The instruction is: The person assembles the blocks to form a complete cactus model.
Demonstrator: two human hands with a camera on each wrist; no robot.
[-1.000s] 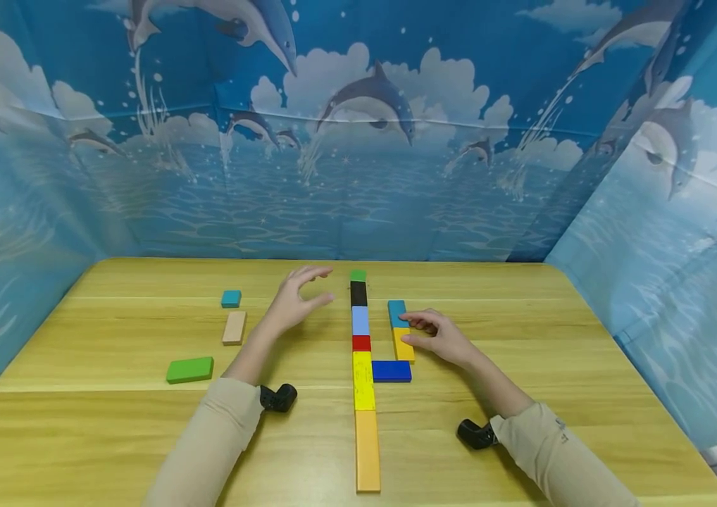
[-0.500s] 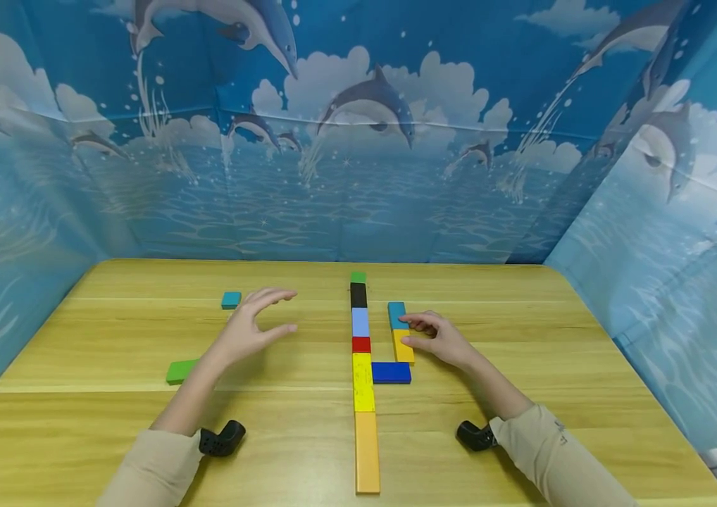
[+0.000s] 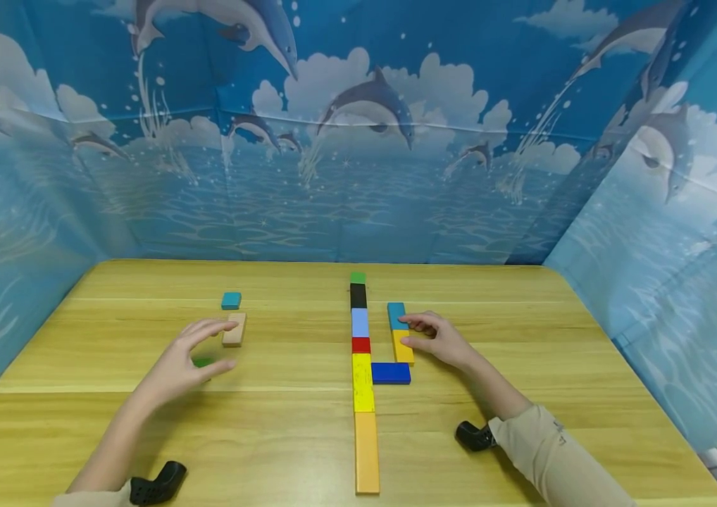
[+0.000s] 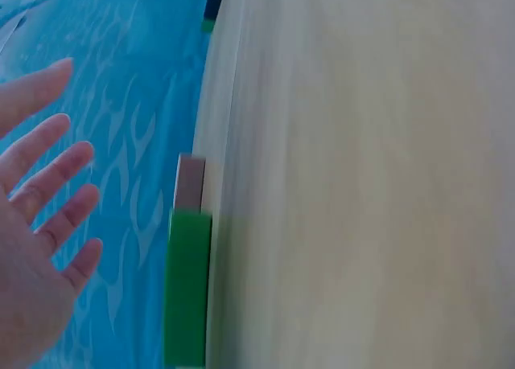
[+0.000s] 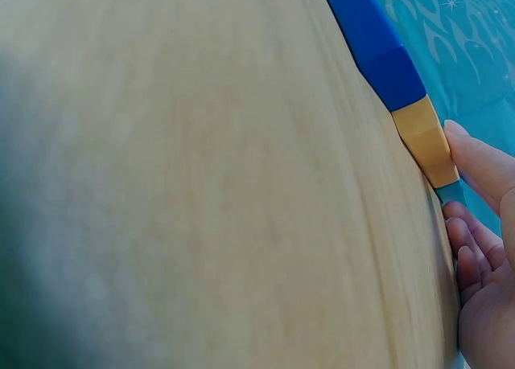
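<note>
My left hand [image 3: 175,362] hovers over the left side of the table, thumb and fingers spread, holding nothing. It partly hides a green block [image 3: 201,362] beneath it, and its fingertips come near a plain wooden block [image 3: 234,331]. In the left wrist view the left hand [image 4: 40,216] is apart from the green block [image 4: 187,289]. My right hand [image 3: 444,341] rests on the right side, its index fingertip at a teal block [image 3: 396,312] and its thumb at an orange-yellow block [image 3: 402,350]. These two blocks lie end to end.
A column of flat blocks runs down the middle, from small green [image 3: 358,278] to long orange [image 3: 368,451]. A dark blue block [image 3: 391,373] sticks out sideways from the yellow block [image 3: 363,384]. A small teal square block [image 3: 231,301] lies far left. A dolphin-print curtain [image 3: 358,197] surrounds the table.
My left hand has moved left and toward me, from beside the column to over the green block, fingers still spread. The right hand and the blocks have stayed put.
</note>
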